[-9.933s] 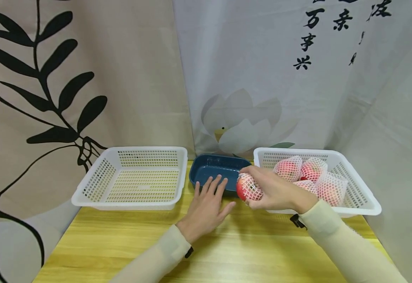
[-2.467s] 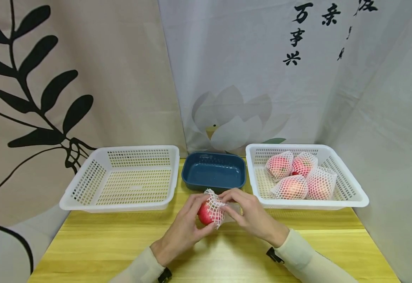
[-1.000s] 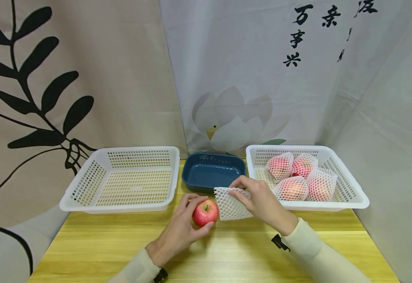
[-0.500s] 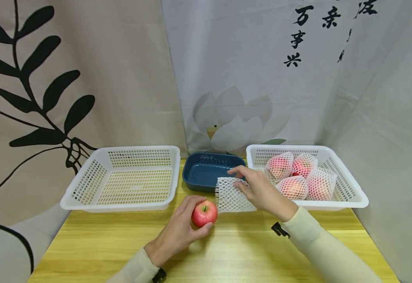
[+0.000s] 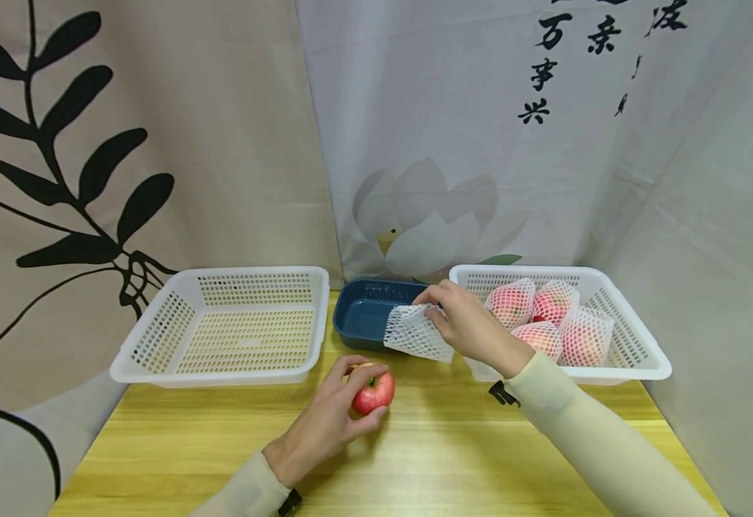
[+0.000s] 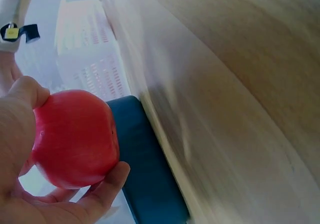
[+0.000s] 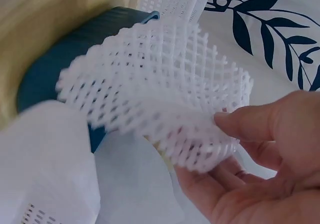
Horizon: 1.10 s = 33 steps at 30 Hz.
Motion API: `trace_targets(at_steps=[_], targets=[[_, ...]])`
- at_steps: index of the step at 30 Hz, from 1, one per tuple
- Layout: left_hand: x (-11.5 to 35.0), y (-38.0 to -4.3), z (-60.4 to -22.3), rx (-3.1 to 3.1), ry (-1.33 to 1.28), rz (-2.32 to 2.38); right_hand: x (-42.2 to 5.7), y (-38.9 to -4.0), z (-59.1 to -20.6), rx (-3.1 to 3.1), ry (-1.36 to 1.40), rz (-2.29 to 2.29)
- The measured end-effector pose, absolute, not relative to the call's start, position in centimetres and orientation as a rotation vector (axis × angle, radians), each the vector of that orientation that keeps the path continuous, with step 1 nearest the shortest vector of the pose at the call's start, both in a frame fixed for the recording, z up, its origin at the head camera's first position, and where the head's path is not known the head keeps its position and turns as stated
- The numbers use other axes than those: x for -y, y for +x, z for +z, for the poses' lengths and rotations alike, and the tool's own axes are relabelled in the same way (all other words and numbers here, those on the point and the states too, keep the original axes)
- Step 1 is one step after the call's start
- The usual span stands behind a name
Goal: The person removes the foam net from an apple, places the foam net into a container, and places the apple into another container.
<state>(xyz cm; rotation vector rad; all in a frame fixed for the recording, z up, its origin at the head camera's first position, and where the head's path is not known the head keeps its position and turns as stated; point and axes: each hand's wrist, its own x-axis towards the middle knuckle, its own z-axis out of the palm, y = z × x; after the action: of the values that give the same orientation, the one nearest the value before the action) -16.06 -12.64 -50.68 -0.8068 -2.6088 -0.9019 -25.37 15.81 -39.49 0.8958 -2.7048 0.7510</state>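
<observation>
A bare red apple [image 5: 376, 393] is gripped by my left hand [image 5: 328, 420] over the front part of the table. The left wrist view has the apple [image 6: 77, 139] between thumb and fingers. With thumb and fingers, my right hand [image 5: 470, 323] pinches a white foam fruit net [image 5: 415, 332], its mesh flat and limp. The net hangs over the right front rim of the blue dish [image 5: 360, 316] and hides part of it. In the right wrist view, the net [image 7: 150, 83] spreads out from the fingertips.
At the left stands a white slotted basket [image 5: 221, 376] with nothing visible in it. Another white basket [image 5: 648, 352] at the right holds several net-wrapped apples [image 5: 586, 336]. A printed cloth [image 5: 241, 143] hangs behind the wooden table [image 5: 454, 452].
An apple came out of the right basket and its net was pulled off. Over the last second my right hand carried the net back to the dish. My left hand stays around the apple.
</observation>
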Motion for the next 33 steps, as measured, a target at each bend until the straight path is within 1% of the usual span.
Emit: trace_targets(at_steps=[15, 33], targets=[[12.5, -15.7, -50.7, 2.666, -0.79, -0.883, -13.7, -29.0, -39.3, 2.65, 0.846, 0.669], [12.5, -15.2, -50.3, 2.689, -0.792, -0.914, -10.8, -32.9, -40.2, 2.864, 0.748, 0.494]])
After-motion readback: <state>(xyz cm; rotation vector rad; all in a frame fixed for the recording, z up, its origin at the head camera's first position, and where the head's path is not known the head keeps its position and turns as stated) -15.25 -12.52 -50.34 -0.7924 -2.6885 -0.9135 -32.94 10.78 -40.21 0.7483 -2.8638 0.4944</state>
